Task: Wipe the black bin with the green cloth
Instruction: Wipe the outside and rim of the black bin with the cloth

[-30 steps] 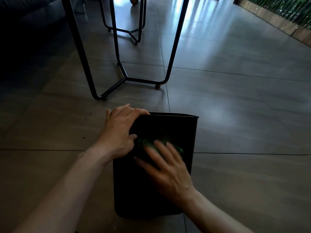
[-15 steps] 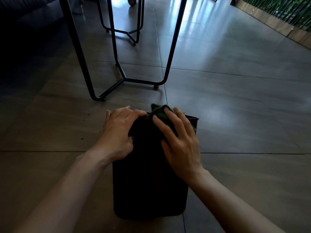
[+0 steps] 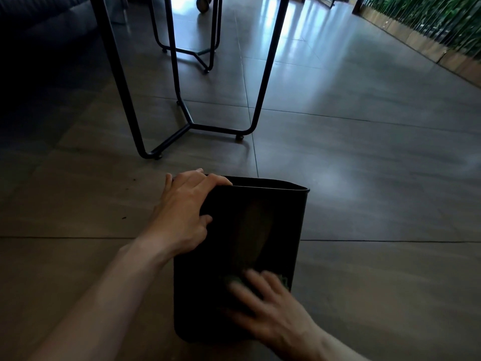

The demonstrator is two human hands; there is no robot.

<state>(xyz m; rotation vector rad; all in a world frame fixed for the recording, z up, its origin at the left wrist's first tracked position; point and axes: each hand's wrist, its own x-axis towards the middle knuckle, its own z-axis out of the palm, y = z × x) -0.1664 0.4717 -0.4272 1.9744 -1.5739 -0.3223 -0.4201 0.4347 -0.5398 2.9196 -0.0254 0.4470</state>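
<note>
Black bin (image 3: pixel 250 246) lies on its side on the tiled floor (image 3: pixel 364 178), its open rim pointing away from the person. Green cloth (image 3: pixel 285 279) sits on the upward-facing wall near the base end, mostly hidden under the right hand (image 3: pixel 270 308), whose fingers (image 3: pixel 242 290) are spread flat and blurred, pressing the cloth against the bin. The left hand (image 3: pixel 182 220) grips the bin's near-left corner at the rim, fingers curled over the edge. Beyond the rim stand black metal table legs (image 3: pixel 182 126).
</note>
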